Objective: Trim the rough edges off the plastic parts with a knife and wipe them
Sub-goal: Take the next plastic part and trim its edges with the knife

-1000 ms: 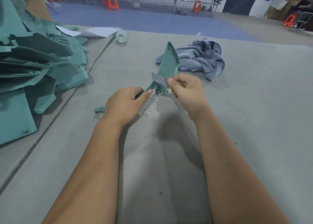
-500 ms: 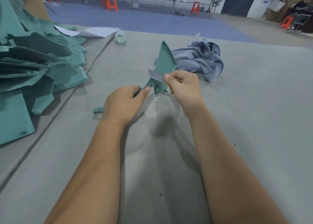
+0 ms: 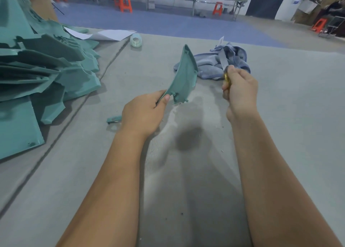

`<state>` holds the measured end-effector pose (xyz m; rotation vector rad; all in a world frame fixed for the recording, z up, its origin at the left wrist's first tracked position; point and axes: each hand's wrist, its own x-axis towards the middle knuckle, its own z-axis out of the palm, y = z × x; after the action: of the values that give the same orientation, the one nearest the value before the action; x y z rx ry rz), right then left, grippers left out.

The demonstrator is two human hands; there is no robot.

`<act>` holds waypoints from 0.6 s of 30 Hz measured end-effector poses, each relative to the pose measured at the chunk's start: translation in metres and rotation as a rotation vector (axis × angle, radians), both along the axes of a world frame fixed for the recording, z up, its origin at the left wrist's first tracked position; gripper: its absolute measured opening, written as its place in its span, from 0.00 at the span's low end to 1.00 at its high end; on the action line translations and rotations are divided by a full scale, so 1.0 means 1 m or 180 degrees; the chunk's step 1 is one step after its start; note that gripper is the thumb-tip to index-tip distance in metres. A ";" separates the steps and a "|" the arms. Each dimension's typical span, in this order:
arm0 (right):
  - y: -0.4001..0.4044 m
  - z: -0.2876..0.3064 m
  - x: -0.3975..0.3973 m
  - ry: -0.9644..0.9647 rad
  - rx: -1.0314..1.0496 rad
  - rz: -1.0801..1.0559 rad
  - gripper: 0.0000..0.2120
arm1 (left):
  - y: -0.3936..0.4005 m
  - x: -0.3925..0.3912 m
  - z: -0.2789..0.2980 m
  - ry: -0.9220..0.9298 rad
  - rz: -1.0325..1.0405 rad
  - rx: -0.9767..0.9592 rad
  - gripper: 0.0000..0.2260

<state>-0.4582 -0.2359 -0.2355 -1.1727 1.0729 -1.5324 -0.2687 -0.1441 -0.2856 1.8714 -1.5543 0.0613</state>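
Grey felt-like covering (image 3: 280,116) is spread over the wide work table, and beyond its far edge a blue floor, a long bench and four orange stools (image 3: 124,1) are seen.

Two hands are in view, and one thing is held in each. One curved teal plastic part (image 3: 183,74) is gripped at its narrow lower end by the left hand (image 3: 143,114): the thumb is pressed onto the near face and the fingers are curled behind it. From that grip the part is raised up and away, its pointed tip being the farthest point from the hand, and it is held clear of the table.

One knife (image 3: 224,63) is held in the right hand (image 3: 240,91), whose fingers are closed round a yellow handle; the grey blade is pointed up and away out of the top of the fist. The blade is kept apart from the part, which lies to the left of this grip.

One crumpled blue cloth (image 3: 233,59) is seen just beyond the right hand, behind the blade. One small teal offcut (image 3: 113,119) is lying on the table just left of the left wrist. One large pile of teal parts (image 3: 37,74), too many to be counted, is stacked well to the left of the left hand. One roll of clear tape (image 3: 136,40) and one white paper sheet (image 3: 112,34) are placed far beyond that hand.
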 end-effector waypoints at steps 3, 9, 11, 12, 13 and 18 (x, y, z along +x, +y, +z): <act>0.004 0.001 0.011 -0.0169 0.0134 0.0228 0.13 | -0.002 -0.002 0.004 -0.0032 0.0005 -0.0110 0.15; 0.019 0.003 0.043 0.0525 -0.0118 0.1121 0.11 | -0.001 -0.003 0.007 0.0032 0.0099 -0.0065 0.11; 0.026 -0.004 0.047 0.0663 -0.0169 0.1407 0.12 | -0.002 -0.003 0.005 -0.0008 0.0093 -0.0055 0.13; 0.029 -0.008 0.048 0.0713 -0.0189 0.1485 0.12 | -0.003 -0.003 0.003 -0.0039 0.0112 -0.0048 0.15; 0.031 -0.012 0.049 0.0759 -0.0213 0.1532 0.12 | -0.005 -0.002 0.002 -0.0073 0.0140 -0.0042 0.17; 0.032 -0.020 0.044 0.0877 -0.0295 0.1447 0.12 | -0.007 -0.001 0.000 -0.0061 0.0174 -0.0126 0.20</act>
<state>-0.4139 -0.2037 -0.2557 -1.6006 0.8362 -1.0959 -0.2697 -0.1513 -0.2859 1.8872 -1.5042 0.1342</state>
